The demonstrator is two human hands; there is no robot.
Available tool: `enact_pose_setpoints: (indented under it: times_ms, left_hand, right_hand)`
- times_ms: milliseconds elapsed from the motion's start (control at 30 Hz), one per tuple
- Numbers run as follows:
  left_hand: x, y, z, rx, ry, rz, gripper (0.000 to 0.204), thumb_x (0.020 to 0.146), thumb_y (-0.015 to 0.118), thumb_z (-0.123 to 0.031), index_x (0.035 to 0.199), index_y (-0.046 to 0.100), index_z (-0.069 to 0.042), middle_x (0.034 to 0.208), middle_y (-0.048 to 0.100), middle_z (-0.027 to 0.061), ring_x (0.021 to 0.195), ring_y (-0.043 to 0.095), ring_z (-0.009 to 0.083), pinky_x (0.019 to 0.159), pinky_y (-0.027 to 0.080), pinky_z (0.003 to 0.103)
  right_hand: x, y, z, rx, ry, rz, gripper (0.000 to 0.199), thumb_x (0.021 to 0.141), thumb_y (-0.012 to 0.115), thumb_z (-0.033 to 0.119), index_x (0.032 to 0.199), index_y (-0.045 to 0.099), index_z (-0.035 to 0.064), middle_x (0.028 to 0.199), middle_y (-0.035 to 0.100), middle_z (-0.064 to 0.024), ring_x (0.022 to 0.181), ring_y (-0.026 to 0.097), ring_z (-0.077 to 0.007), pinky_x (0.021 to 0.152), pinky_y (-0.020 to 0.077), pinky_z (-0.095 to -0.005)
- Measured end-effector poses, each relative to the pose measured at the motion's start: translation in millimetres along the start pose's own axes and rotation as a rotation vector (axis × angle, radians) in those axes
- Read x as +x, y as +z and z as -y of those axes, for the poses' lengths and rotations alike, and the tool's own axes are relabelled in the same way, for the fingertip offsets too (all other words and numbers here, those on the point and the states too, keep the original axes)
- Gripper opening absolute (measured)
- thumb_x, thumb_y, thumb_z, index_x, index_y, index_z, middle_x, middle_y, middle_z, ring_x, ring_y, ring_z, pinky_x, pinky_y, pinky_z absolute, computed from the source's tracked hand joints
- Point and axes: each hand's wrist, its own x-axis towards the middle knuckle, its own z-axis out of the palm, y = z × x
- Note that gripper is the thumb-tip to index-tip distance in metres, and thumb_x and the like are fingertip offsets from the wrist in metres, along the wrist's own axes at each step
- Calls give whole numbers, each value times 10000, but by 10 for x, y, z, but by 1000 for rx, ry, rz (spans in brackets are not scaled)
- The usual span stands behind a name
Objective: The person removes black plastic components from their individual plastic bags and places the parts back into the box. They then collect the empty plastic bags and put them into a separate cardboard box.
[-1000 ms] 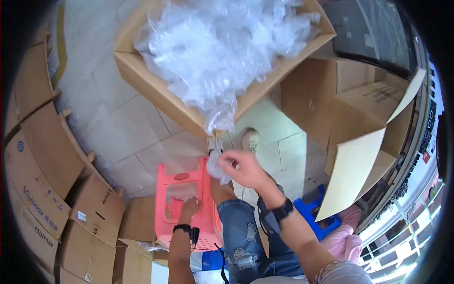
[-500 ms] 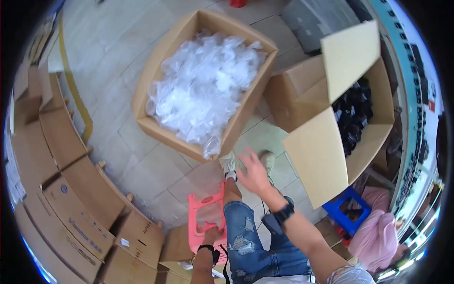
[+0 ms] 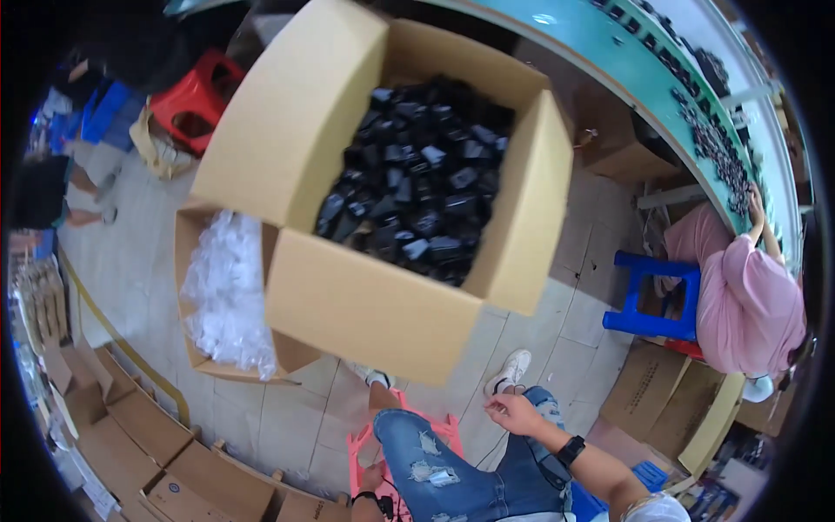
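Note:
My left hand (image 3: 372, 478) is low in the picture, closed on the edge of a pink plastic stool (image 3: 450, 432) beside my leg. My right hand (image 3: 515, 415) hovers by my right knee, fingers loosely bent and apart, with no object visible in it. In front of me stands a large cardboard box (image 3: 374, 304) with its flaps spread. Many small glossy black plastic parts (image 3: 426, 174) fill it. To its left, partly covered by a flap, sits another carton (image 3: 184, 287) full of clear plastic pieces (image 3: 228, 300).
A person in pink (image 3: 739, 287) sits at the right by a green-topped bench (image 3: 644, 96), near a blue stool (image 3: 652, 296). Stacked cartons (image 3: 217, 478) line the lower left. A red stool (image 3: 198, 100) stands at the far left, with another person (image 3: 83, 187) beyond.
My view has swung right, bringing the box of black parts to the middle and the clear pieces left. My right hand has drawn back toward my knee; my left stays at the pink stool.

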Motion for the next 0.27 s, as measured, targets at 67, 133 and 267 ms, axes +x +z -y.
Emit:
enact_pose_setpoints:
  times_ms: [67,133,267]
  left_hand:
    - [-82,-12,-235,110,-58,-105,416,985,401,-350,1274,529,-78,1107,632,255,1081,600,343,951,458,412]
    - [-220,32,-368,386,55,-85,433,980,409,-372,1279,523,-81,1133,627,257,1099,594,355,982,437,415]
    - [-245,363,-1023,459,139,-92,690,930,421,-568,1401,396,-64,1292,547,259,1198,525,407,1089,342,408]
  right_hand:
    - [-287,-353,-571,72,-2,-136,235,859,632,196,1027,658,35,875,694,-111,798,692,-203,724,550,-322]
    - [-609,-773,-972,109,6,-215,232,855,637,191,1022,659,32,866,695,-112,792,691,-198,722,550,-319]
    - [-1169,-1731,-1780,186,127,-397,224,844,645,184,1002,666,27,827,695,-111,747,680,-180,694,543,-309]
